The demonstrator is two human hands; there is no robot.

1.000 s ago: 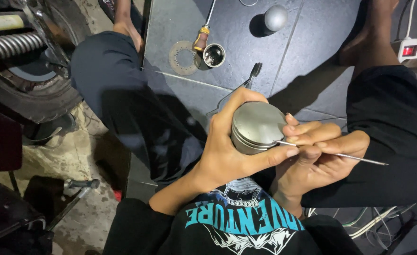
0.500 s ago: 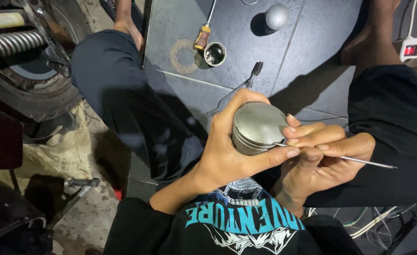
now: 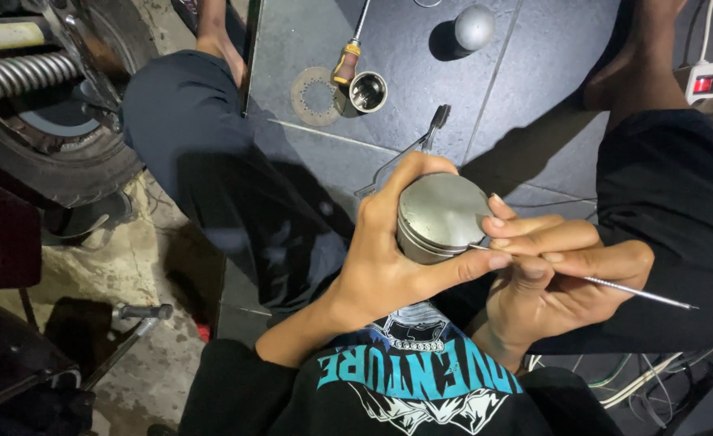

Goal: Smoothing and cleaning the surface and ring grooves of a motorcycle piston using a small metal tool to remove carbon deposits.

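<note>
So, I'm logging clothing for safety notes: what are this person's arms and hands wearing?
The left hand and right hand are bare, no gloves, rings or watch visible. Both forearms are uncovered. The black top has a teal and white printed graphic; its sleeve ends aren't visible.

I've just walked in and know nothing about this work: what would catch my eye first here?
At the centre, the left hand grips a round metal piston, while the right hand works a thin metal pick against its side. Beyond them, on the dark floor tiles, lie a screwdriver, a small metal cup and a flat toothed ring. A tyre fills the upper left corner.
</note>
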